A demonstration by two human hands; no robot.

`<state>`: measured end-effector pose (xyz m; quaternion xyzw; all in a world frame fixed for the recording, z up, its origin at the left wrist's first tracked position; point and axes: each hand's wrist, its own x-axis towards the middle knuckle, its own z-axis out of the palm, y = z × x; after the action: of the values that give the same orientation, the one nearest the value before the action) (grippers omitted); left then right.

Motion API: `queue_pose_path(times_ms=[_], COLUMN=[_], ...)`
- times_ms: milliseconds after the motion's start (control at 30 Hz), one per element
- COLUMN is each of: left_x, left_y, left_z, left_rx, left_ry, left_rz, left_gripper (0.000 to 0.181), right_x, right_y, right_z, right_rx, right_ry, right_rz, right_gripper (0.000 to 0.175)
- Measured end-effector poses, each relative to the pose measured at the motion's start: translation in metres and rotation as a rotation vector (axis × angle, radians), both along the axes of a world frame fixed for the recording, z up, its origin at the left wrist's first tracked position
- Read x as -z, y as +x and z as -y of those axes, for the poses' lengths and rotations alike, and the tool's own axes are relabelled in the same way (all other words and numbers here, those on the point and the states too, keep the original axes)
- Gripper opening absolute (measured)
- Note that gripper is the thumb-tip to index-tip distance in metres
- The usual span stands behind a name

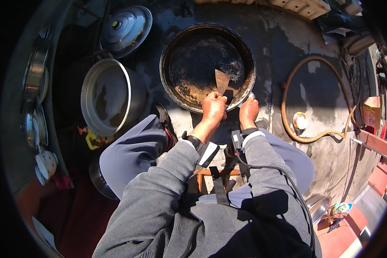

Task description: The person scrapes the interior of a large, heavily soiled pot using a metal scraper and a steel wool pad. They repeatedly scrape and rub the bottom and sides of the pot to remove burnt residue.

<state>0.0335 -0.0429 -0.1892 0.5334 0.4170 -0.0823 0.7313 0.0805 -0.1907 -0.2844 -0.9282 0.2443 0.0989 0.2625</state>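
Note:
A large round metal pan (196, 58) with a blackened, partly brown inside lies on the wet ground before me. My left hand (213, 106) is closed around the handle end of a flat scraper (222, 80); its wide blade is over the lower right part of the pan's inside. The handle itself is hidden in my fingers. My right hand (248, 111) grips the pan at its near right rim, where a handle seems to be, mostly covered by my fingers.
To the left stand a deep aluminium pot (129, 93) and a domed metal lid (127, 30). A hose (285, 106) loops on the concrete at the right, around a small round container (300, 120). Bowls (46, 164) and plates line the far left. A wooden stool (200, 180) is beneath me.

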Motion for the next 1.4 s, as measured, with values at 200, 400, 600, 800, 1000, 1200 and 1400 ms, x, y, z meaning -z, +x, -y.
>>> queue_pose_path(times_ms=[200,400,600,800,1000,1200,1400], left_x=[-0.010,-0.010,0.006,0.022,0.029,0.035,0.038], left_y=[-0.015,-0.031,-0.039,-0.041,-0.040,-0.040,-0.038], left_z=[0.005,0.007,0.010,0.009,0.008,0.009,0.006], left_rx=[0.005,0.122,0.212,0.262,0.290,0.287,0.269], left_ry=[-0.034,-0.087,-0.087,-0.049,-0.037,-0.046,-0.030], left_rz=[-0.031,-0.083,-0.094,-0.070,-0.068,-0.082,-0.105], left_gripper=[0.013,0.008,0.010,0.011,0.020,0.026,0.026], right_x=[-0.008,0.003,0.005,-0.002,0.000,0.014,0.044], right_y=[-0.033,-0.053,-0.048,-0.043,-0.037,-0.032,-0.028], right_z=[-0.009,-0.020,-0.023,-0.025,-0.028,-0.029,-0.020], right_rx=[0.009,0.091,0.106,0.081,0.121,0.177,0.164], right_ry=[0.049,0.179,0.071,0.059,0.094,0.093,0.128], right_rz=[0.001,-0.097,-0.086,-0.067,-0.054,-0.074,0.001], right_gripper=[0.051,0.049,0.046,0.042,0.040,0.039,0.048])
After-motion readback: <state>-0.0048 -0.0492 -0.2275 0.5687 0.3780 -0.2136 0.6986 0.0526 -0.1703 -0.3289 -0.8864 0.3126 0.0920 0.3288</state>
